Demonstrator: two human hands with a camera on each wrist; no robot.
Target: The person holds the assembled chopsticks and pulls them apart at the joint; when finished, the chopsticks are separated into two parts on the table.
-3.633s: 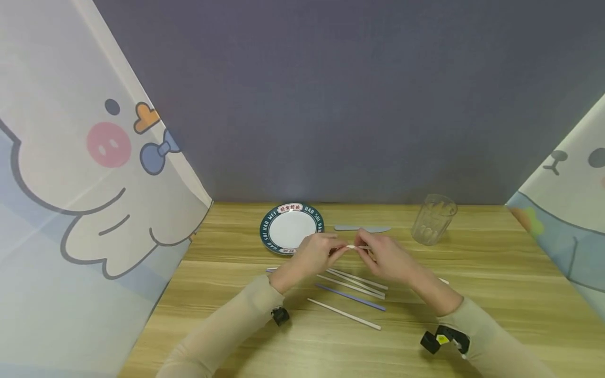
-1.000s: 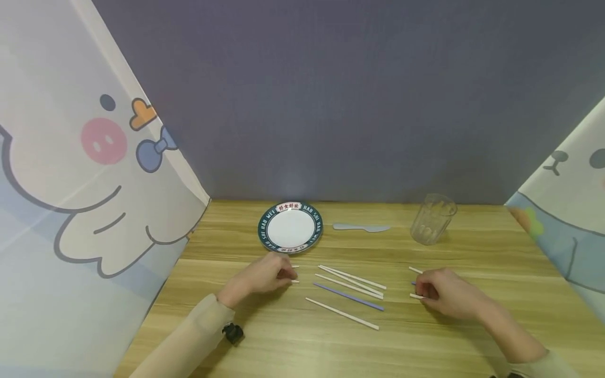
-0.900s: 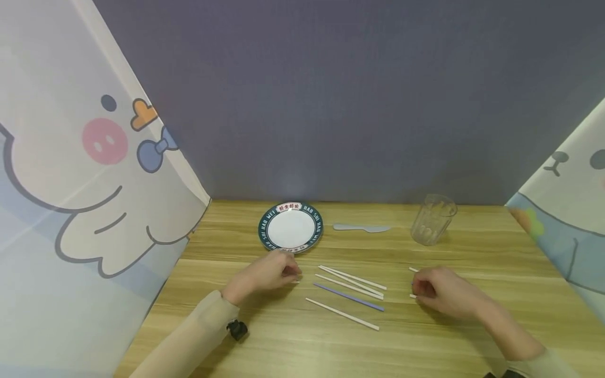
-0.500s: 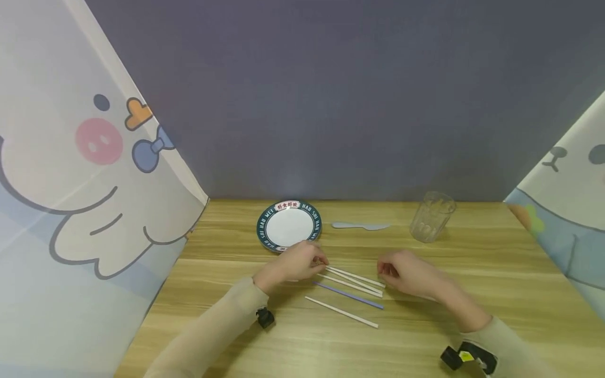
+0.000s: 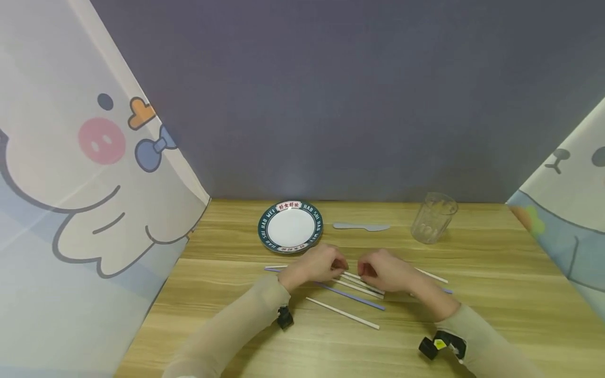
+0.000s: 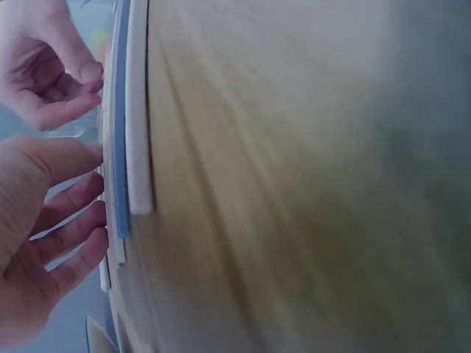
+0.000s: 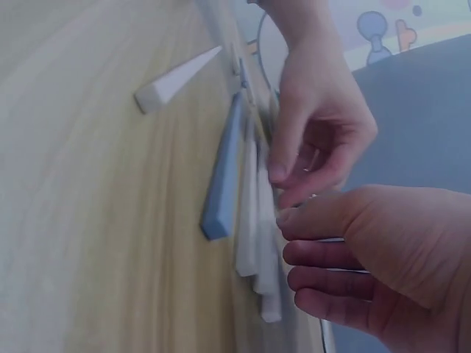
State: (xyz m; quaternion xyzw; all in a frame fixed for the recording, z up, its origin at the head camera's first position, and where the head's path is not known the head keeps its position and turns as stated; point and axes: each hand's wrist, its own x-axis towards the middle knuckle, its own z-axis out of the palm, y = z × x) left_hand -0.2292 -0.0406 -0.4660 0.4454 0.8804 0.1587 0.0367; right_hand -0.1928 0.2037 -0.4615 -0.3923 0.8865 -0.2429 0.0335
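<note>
Several slim chopsticks lie slanted across the wooden table. The white chopsticks (image 5: 358,286) lie closest to my hands, a purple chopstick (image 5: 352,297) is just nearer me, and a separate white chopstick (image 5: 342,313) is nearer still. My left hand (image 5: 322,263) is low over the left part of the white ones, its thumb and fingertips bent at the farthest stick's edge. Facing it, my right hand (image 5: 386,270) has thumb and fingers bent low over the right part. A short stretch of white stick shows between both hands. Whether either hand pinches it is hidden.
A green-rimmed plate (image 5: 269,240) stands at the back left. Behind my hands lies a table knife (image 5: 361,227), and a clear glass (image 5: 431,220) stands to its right. White and purple sticks (image 5: 275,268) lie left; another white stick (image 5: 432,275) and a purple end (image 5: 446,291) lie right.
My hands held a small white piece together, then parted to the left and right sides, near stick ends. Since then both have come back inward and are close together over the white chopsticks.
</note>
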